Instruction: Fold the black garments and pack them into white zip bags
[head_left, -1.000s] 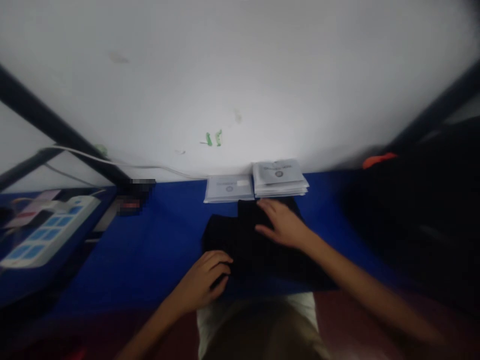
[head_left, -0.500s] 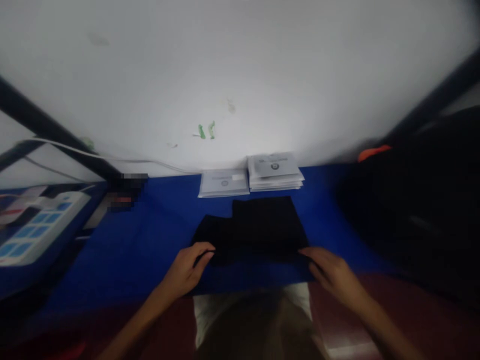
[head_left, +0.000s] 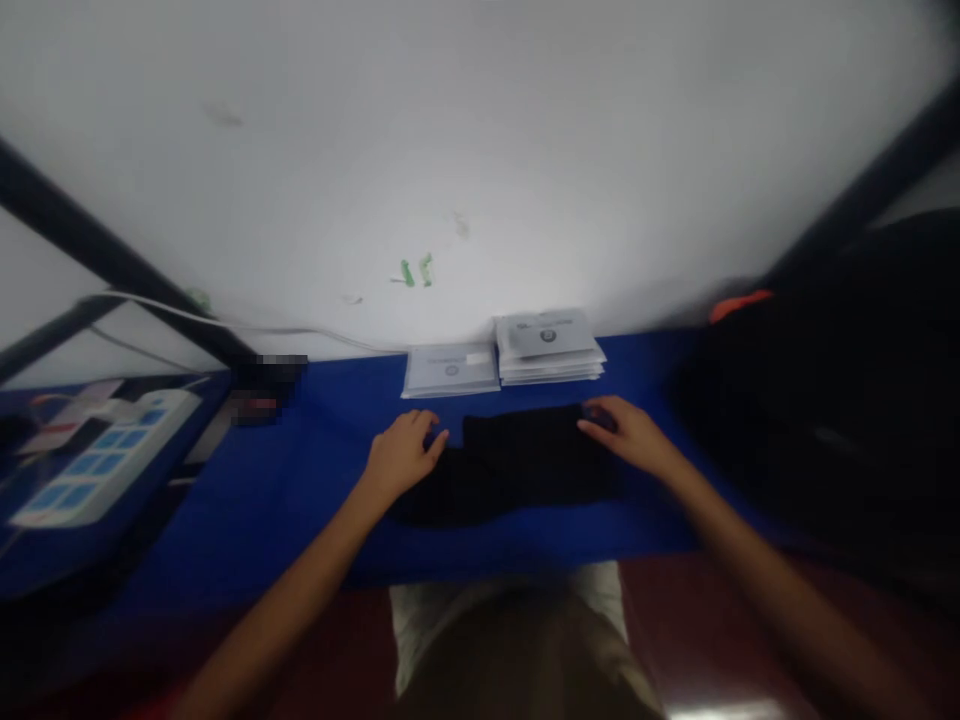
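A folded black cloth (head_left: 525,455) lies on the blue tabletop (head_left: 315,480) in front of me. Its exact kind is too dark to make out. My left hand (head_left: 405,455) is over the cloth's upper left part, with thumb and curved fingers apart. At the upper right corner, the thumb and fingers of my right hand (head_left: 630,435) close on the cloth's edge.
Behind the cloth, by the white wall (head_left: 525,180), are a stack of printed white packets (head_left: 551,345) and a lower packet pile (head_left: 450,372). A power strip (head_left: 112,455) sits left. A large dark shape (head_left: 832,420) fills the right side.
Both hands have moved from the cloth's near edge to its far side. The near part of the cloth now lies folded, making it shorter front to back.
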